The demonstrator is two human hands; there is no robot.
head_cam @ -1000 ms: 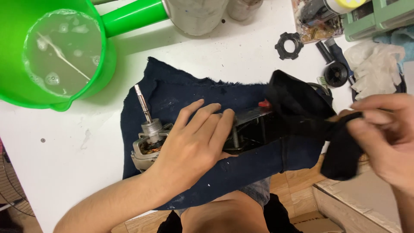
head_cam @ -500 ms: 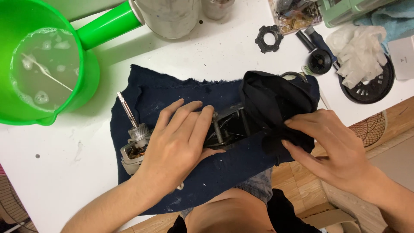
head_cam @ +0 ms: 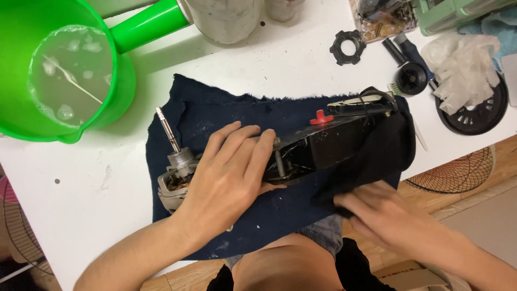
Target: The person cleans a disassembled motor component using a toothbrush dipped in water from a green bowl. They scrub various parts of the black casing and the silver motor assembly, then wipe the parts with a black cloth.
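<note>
**Dark blue cloth, motor under both hands**

Dark blue cloth (head_cam: 226, 108) with a frayed edge covers the middle of the white bench (head_cam: 280, 64), and I see a motor unit (head_cam: 323, 143) lying across it, running from centre left to upper right. My left hand (head_cam: 231, 172) lies flat and spread over the left part of the motor, fingers fanned wide and pressing down rather than gripping. A thin metal shaft (head_cam: 168, 129) sticks out toward the upper left, just beyond that hand. My right hand (head_cam: 388, 213), at the lower right, looks blurred; its fingers are closed on a black rag (head_cam: 388, 151) draped over the right end of the motor. A small red part (head_cam: 321, 116) sits on the motor's top edge. In the upper left of the frame stands a green jug (head_cam: 64, 70) holding cloudy water. A black toothed ring (head_cam: 347, 47) lies at the upper right, well apart from the cloth
</note>
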